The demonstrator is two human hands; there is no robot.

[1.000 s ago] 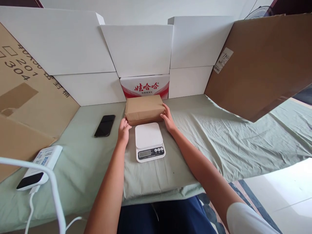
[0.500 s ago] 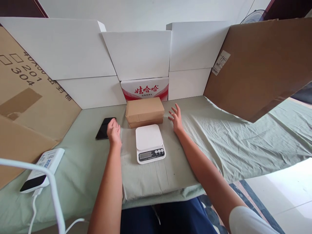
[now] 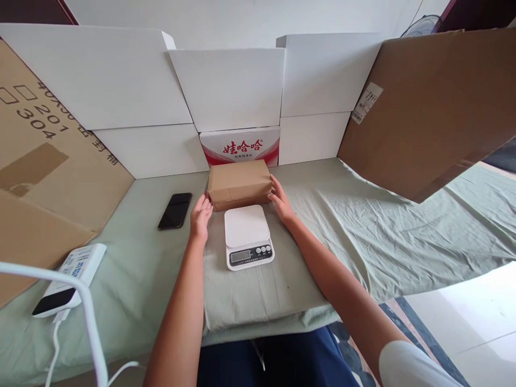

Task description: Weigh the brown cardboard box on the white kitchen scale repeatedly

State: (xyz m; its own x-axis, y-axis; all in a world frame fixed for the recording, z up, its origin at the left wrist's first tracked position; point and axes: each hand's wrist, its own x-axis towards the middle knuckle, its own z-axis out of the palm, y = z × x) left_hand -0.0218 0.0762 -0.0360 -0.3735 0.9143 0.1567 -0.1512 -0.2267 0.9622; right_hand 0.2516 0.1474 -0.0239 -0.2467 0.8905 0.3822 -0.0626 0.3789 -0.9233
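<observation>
1. Cardboard box (image 3: 239, 183) lies between the two hands, flat on the green cloth (image 3: 258, 306), with no gap visible beneath it.
2. Left hand (image 3: 200, 216): its fingers, close together and slightly bent, reach the box's near left corner. They seem to touch it; whether they press, I cannot tell.
3. Right hand (image 3: 282, 204): its fingers, a little spread, lie along the box's right end, with the thumb towards the near corner. The firmness of that hold does not show either.
4. White kitchen scale (image 3: 246, 228) sits between the hands and nearer the body, just in front of the box. Its display (image 3: 241, 256) is too small to read.
5. As far as can be judged, both ends of the box have a hand at them, and the box is down behind the scale, not on its platform. Whether the handling is finished or only partly done cannot be told.
6. Black phone (image 3: 175, 211) lies outward from the left hand, apart from it; a white device (image 3: 70, 279) is farther out, nearer the body. A printed carton (image 3: 241, 145) stands beyond both hands, behind the box.
</observation>
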